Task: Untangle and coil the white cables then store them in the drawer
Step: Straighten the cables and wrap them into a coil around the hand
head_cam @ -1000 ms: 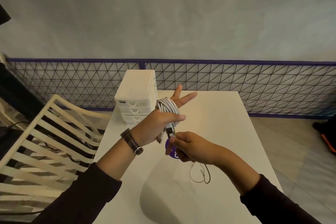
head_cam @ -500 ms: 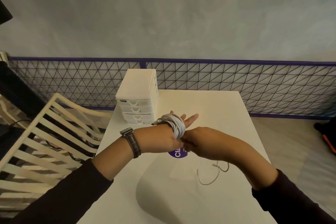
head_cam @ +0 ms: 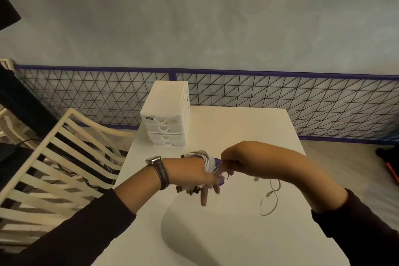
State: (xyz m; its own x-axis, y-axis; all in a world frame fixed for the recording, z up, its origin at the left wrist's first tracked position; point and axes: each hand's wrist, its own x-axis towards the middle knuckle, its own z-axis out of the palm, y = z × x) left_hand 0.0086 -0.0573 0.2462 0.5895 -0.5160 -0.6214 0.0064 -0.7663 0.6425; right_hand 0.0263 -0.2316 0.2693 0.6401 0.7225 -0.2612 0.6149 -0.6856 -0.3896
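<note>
A bundle of white cables (head_cam: 206, 160) is wound in loops around my left hand (head_cam: 190, 171), whose fingers point down toward the table. Dark plug ends (head_cam: 190, 190) hang below that palm. My right hand (head_cam: 241, 158) pinches strands of the coil at its right side. A loose white cable (head_cam: 269, 198) trails down from my right hand and curls on the white table (head_cam: 237, 127). The white drawer unit (head_cam: 166, 121), with several shut drawers, stands at the table's far left, beyond both hands.
A white slatted chair (head_cam: 60, 157) stands close to the table's left edge. A purple-railed mesh fence (head_cam: 280, 93) runs behind the table. A purple round sticker (head_cam: 219, 181) lies on the table under my hands. An orange and black object (head_cam: 391, 170) sits on the floor at far right.
My left hand has turned from fingers up to fingers down, with the coil still around it. My right hand came over from below the coil to its right side, and the loose cable shifted right.
</note>
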